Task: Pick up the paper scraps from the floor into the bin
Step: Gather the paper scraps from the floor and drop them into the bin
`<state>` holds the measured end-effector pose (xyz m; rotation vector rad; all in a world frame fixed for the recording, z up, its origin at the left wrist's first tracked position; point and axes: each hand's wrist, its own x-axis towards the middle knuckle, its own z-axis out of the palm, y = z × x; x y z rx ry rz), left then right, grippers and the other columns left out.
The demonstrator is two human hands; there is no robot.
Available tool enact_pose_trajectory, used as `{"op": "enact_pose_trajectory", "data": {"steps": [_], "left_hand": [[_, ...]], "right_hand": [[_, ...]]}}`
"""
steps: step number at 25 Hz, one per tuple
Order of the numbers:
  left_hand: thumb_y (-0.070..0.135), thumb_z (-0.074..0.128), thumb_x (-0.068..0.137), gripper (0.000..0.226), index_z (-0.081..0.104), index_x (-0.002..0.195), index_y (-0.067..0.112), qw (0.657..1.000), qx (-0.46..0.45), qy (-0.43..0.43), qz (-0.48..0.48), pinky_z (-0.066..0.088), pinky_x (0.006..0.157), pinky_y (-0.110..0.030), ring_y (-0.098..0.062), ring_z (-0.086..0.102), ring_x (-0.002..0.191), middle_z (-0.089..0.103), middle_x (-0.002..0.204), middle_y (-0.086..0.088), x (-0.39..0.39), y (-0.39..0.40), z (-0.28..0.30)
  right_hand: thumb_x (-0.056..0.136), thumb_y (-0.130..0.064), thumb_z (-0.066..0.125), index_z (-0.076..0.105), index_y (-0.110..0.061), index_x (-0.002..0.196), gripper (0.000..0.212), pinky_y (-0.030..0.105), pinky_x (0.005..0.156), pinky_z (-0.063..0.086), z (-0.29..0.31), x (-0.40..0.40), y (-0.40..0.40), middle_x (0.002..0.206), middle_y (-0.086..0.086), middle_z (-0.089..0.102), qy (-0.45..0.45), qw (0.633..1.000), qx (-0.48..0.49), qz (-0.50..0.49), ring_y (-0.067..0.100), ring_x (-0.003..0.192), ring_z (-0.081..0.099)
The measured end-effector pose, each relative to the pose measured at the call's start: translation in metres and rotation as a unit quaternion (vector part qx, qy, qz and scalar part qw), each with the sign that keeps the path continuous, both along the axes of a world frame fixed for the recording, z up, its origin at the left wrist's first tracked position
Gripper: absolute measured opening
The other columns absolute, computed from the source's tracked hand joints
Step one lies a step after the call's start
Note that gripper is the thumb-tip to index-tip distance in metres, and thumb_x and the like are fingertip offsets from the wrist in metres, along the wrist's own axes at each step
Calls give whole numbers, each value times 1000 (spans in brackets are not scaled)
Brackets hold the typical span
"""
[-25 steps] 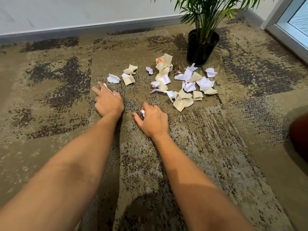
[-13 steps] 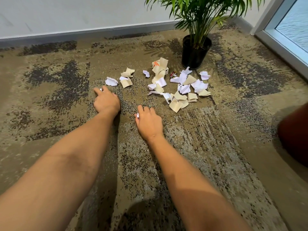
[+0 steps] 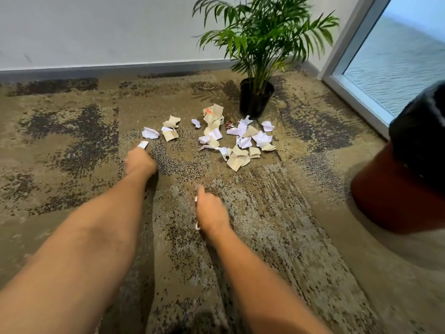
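Two hands are on the carpeted floor [image 3: 277, 237], each with paper in it. Nearest, the right hand [image 3: 212, 210] is curled, with a white scrap [image 3: 196, 213] showing along its inner edge; the view is blurred, so the grip cannot be described more closely. Farther out, the left hand [image 3: 139, 161] is closed on a second white scrap [image 3: 142, 144] that sticks out beyond its fingertips. The bin [image 3: 404, 184], dark-lined, stands at the right edge of the floor, well apart from both hands and level with the right one; the right hand is the nearer, and in my judgement its carry runs straight rightward. Beyond the hands, the main pile of scraps [image 3: 237, 141] lies toward the far wall, just before a potted plant [image 3: 256, 100].
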<state>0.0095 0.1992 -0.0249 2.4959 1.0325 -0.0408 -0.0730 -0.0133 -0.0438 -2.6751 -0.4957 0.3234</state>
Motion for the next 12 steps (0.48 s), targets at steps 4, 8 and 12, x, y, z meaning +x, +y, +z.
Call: {"op": "enact_pose_trajectory", "data": {"steps": [4, 8, 12], "left_hand": [[10, 57, 88, 26, 62, 108, -6, 979, -164, -95, 70, 57, 78, -39, -34, 65, 94, 66, 104, -20, -20, 4, 17], [13, 53, 92, 24, 64, 105, -4, 965, -231, -112, 47, 42, 67, -32, -21, 56, 82, 64, 104, -20, -39, 23, 41], [10, 55, 91, 30, 56, 117, -4, 955, -279, -79, 65, 41, 62, -31, -25, 60, 80, 60, 104, -21, -64, 28, 45]], "right_hand": [[103, -17, 39, 59, -8, 116, 25, 10, 40, 37, 23, 16, -32, 78, -4, 58, 132, 957, 186, -178, 5, 55, 47], [101, -28, 46, 46, -21, 138, 38, 9, 50, 43, 26, -12, -58, 114, 1, 62, 167, 966, 169, -105, 15, 81, 63], [98, -38, 48, 23, -45, 147, 56, 22, 63, 56, 18, -48, -50, 84, -4, 62, 100, 990, -17, 99, 11, 67, 61]]}}
